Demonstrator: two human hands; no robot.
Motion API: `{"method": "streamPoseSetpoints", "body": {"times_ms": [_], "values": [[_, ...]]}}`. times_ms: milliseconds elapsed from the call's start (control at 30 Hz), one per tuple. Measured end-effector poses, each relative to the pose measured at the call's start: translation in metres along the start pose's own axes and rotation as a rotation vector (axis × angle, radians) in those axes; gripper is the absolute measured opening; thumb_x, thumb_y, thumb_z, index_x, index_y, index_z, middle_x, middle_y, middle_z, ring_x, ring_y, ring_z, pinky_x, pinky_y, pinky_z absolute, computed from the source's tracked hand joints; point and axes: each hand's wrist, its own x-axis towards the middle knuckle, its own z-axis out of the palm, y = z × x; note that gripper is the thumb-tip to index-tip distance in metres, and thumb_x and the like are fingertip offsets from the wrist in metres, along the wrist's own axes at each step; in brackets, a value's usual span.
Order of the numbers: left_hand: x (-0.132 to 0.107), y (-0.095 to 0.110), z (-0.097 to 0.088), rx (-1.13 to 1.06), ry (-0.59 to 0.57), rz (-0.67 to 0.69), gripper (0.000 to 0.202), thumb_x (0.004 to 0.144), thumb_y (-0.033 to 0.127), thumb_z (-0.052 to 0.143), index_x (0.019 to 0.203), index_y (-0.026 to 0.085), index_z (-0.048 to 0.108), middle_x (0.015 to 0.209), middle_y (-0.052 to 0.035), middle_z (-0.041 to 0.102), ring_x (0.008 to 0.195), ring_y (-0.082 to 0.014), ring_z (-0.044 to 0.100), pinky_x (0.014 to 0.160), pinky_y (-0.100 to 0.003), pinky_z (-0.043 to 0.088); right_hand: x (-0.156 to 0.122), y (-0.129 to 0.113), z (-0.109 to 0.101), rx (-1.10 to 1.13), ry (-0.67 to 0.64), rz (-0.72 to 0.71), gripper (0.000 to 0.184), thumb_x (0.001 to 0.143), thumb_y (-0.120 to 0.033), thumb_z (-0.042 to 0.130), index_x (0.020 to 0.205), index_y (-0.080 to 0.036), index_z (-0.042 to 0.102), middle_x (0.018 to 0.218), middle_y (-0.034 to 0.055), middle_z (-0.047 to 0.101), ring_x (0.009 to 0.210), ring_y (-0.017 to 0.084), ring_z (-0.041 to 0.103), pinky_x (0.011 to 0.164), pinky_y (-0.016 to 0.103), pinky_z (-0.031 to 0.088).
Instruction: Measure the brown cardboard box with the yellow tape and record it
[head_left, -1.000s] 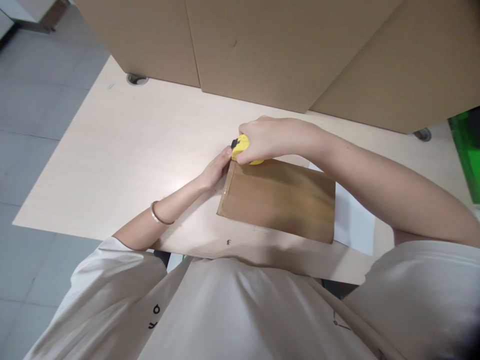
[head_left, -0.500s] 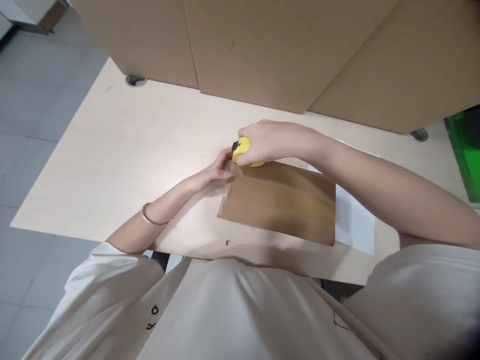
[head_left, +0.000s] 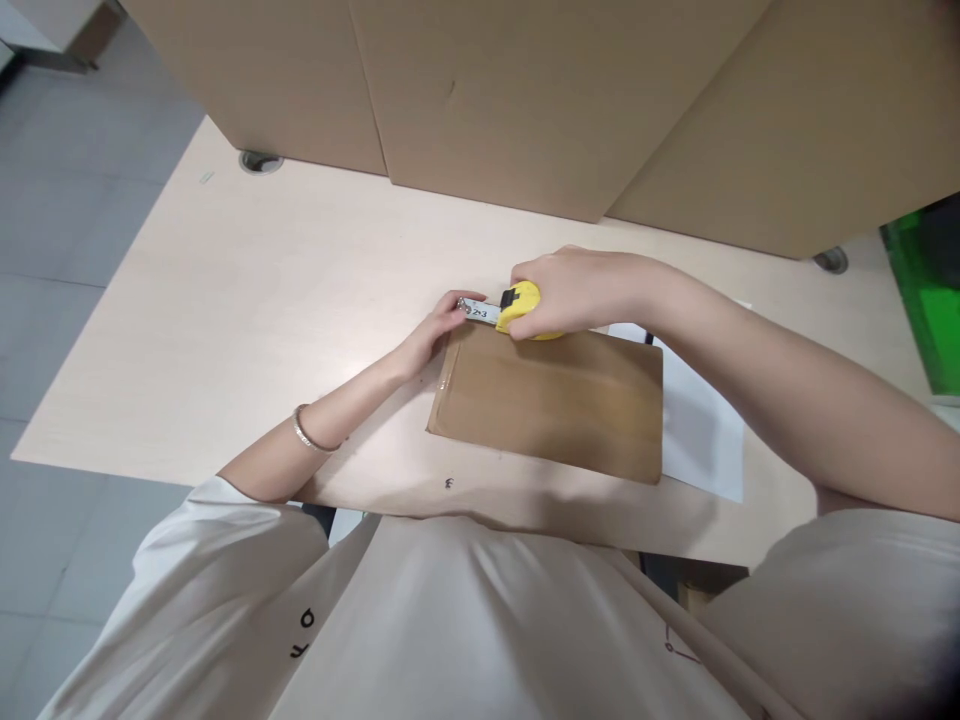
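Note:
A yellow and black tape measure (head_left: 523, 305) is gripped in my right hand (head_left: 561, 290), at the far edge of a brown cardboard box (head_left: 551, 400). A short stretch of its white blade (head_left: 482, 312) shows, marked with numbers near 2 and 3. My left hand (head_left: 439, 330) pinches the blade's end at the box's far left corner, a bracelet on its wrist. The box lies flat on the pale table, with clear sticking tape along its left end.
White paper (head_left: 701, 430) lies partly under the box's right side, with a dark thin item by it. Large cardboard panels (head_left: 487, 110) stand along the table's back. Cable holes (head_left: 260, 162) sit at the table's far edge, and a green object (head_left: 934, 310) is at the right.
My right hand has moved to the right with the tape measure, drawing out a short length of blade. My left hand stays at the corner, now holding the blade's end.

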Motion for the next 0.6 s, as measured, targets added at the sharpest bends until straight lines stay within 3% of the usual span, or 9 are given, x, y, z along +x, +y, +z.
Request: {"method": "streamPoseSetpoints", "body": {"times_ms": [100, 200, 467, 600], "values": [[0.003, 0.003, 0.011, 0.094, 0.151, 0.020, 0.051, 0.099, 0.071, 0.048, 0.103, 0.024, 0.069, 0.113, -0.0061, 0.071, 0.113, -0.0261, 0.063, 0.106, -0.041, 0.049, -0.001, -0.001, 0.001, -0.001, -0.005, -0.015, 0.030, 0.082, -0.047, 0.066, 0.090, -0.019, 0.070, 0.084, 0.0099, 0.067, 0.070, 0.021, 0.058, 0.058, 0.032, 0.030], [0.005, 0.004, 0.013, 0.152, 0.205, 0.044, 0.041, 0.096, 0.064, 0.057, 0.099, 0.024, 0.066, 0.107, -0.0044, 0.069, 0.107, -0.0244, 0.062, 0.102, -0.038, 0.048, -0.001, -0.001, 0.000, 0.024, -0.008, -0.010, 0.029, 0.082, -0.048, 0.067, 0.081, -0.019, 0.067, 0.076, 0.0083, 0.064, 0.064, 0.019, 0.053, 0.057, 0.032, 0.029], [0.004, 0.006, 0.009, 0.243, 0.101, 0.113, 0.042, 0.098, 0.063, 0.054, 0.110, 0.024, 0.068, 0.110, -0.0047, 0.071, 0.104, -0.0235, 0.062, 0.097, -0.035, 0.047, -0.012, 0.005, 0.002, 0.013, -0.017, 0.041, 0.032, 0.082, -0.051, 0.068, 0.084, -0.019, 0.068, 0.076, 0.0071, 0.063, 0.066, 0.019, 0.056, 0.058, 0.031, 0.029], [0.002, 0.011, 0.011, 0.287, 0.096, 0.135, 0.043, 0.100, 0.063, 0.052, 0.108, 0.023, 0.068, 0.111, -0.0053, 0.073, 0.107, -0.0241, 0.063, 0.099, -0.036, 0.047, -0.028, 0.023, 0.005, -0.002, 0.013, 0.098, 0.033, 0.080, -0.053, 0.072, 0.084, -0.020, 0.070, 0.074, 0.0080, 0.063, 0.070, 0.022, 0.060, 0.060, 0.032, 0.034]]}}
